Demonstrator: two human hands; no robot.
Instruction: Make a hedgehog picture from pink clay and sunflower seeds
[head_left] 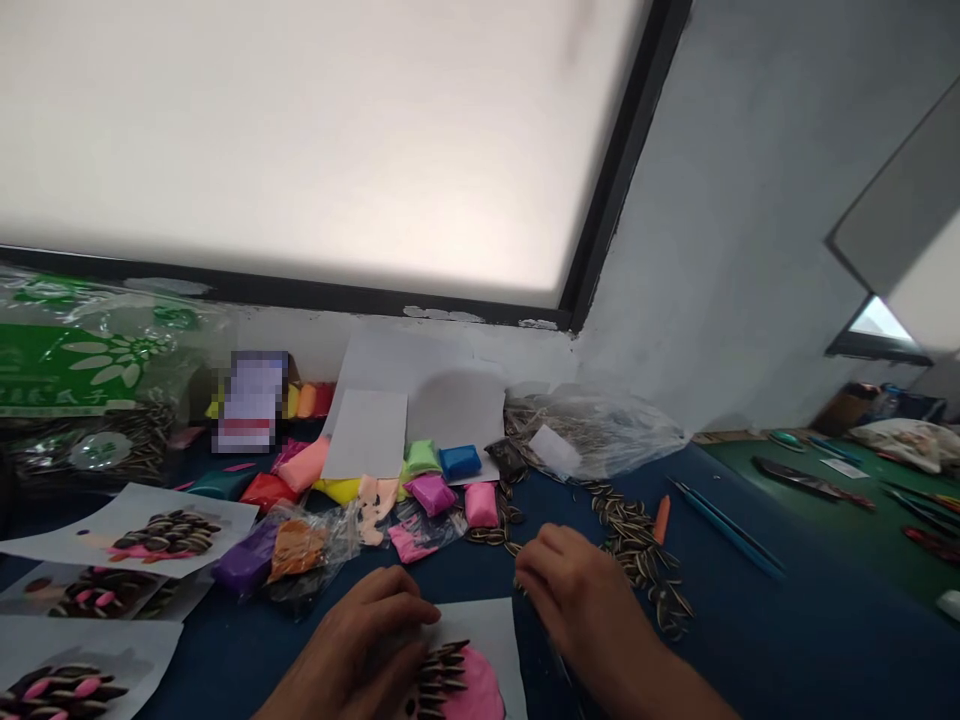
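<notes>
My left hand (360, 640) rests at the left edge of a white sheet of paper (491, 620), its fingers bent and apart from the thumb, holding nothing. Beside it on the sheet lies a flat pink clay shape (476, 685) with striped sunflower seeds (442, 670) stuck along its left side in pointed rows. Right of the paper, my right hand (577, 585) is closed, thumb and fingers pinched together at the near end of a few loose seeds (491, 530). What sits between those fingertips is too small to make out.
A seed pile (637, 545), an orange stick (661, 520) and blue tweezers (731, 530) lie to the right. Bright clay packets (431, 492) spread behind the hands. Finished seed pictures (150, 535) lie left, near a green seed bag (82, 370). A wall (720, 250) stands behind.
</notes>
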